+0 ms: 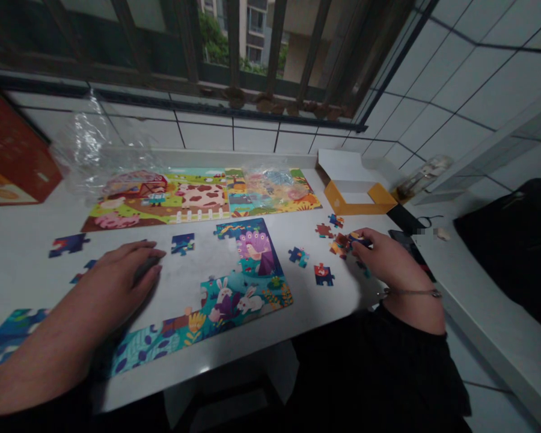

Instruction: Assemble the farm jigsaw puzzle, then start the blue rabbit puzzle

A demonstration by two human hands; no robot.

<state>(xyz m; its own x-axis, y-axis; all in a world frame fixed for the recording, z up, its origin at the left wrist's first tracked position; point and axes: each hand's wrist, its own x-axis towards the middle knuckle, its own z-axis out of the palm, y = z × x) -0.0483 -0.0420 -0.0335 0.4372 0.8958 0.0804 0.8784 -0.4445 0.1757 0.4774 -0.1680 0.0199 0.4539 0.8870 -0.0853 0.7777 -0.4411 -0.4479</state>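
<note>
My right hand (385, 258) pinches a dark blue puzzle piece (359, 240) at the right of the white table, over a small cluster of loose pieces. A brown and orange puzzle piece (339, 246) lies right beside its fingertips. My left hand (128, 270) rests at the left with fingers stretched and thumb apart, and no piece shows in it. Between the hands is a partly assembled puzzle (234, 300) with rabbits and a peacock, joined along its right and lower sides. A loose blue piece (183, 244) sits inside its upper area.
Farm and animal picture sheets (202, 195) lie along the back, partly under clear plastic wrap (103, 138). An opened yellow box (360, 207) stands at the back right, a red box (13, 150) at the far left. Several loose pieces (67, 245) lie left. A phone (408, 246) is beyond my right hand.
</note>
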